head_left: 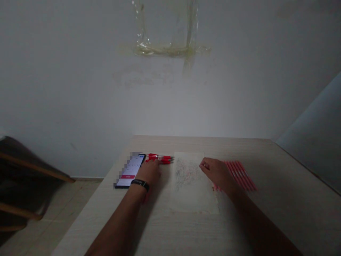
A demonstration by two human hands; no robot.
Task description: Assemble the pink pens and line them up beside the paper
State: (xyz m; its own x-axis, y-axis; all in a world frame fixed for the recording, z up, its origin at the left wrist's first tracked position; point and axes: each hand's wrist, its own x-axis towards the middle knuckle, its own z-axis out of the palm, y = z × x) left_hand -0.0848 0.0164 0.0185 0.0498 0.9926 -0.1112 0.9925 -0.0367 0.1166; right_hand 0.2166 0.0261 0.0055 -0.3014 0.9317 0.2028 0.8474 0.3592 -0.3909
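Hands well apart, one on each side of a sheet of paper (188, 199) scribbled in grey and red. Left hand (149, 172) low on the counter (202, 144), its front edge against a small bunch of red pens (160, 158) at the paper's 11 o'clock; no telling from this view whether those fingers grip anything. Black wristband (140, 184) around the left wrist. Right hand (217, 173) loosely curled over the paper's 3 o'clock edge, nothing visible in it, though a hold on something small cannot be ruled out. Just past it, at 3 o'clock, a fanned row of pink sticks (239, 176), probably pens, blurred and touching the heel of that hand. Phone (129, 170) with a lit screen at the paper's 9 o'clock, right beside the red pens. Further off at 9 o'clock, a chair (26, 177) on a tiled floor (69, 209).

Likely trouble: round barrels on a smooth counter, so a light nudge could send the red pens rolling into the phone. Risk of the loose pink row scattering under a sideways sweep of the right wrist. Thin paper also prone to sliding with any drag of either hand. Dim light and hand shadows could hide small dropped pieces.
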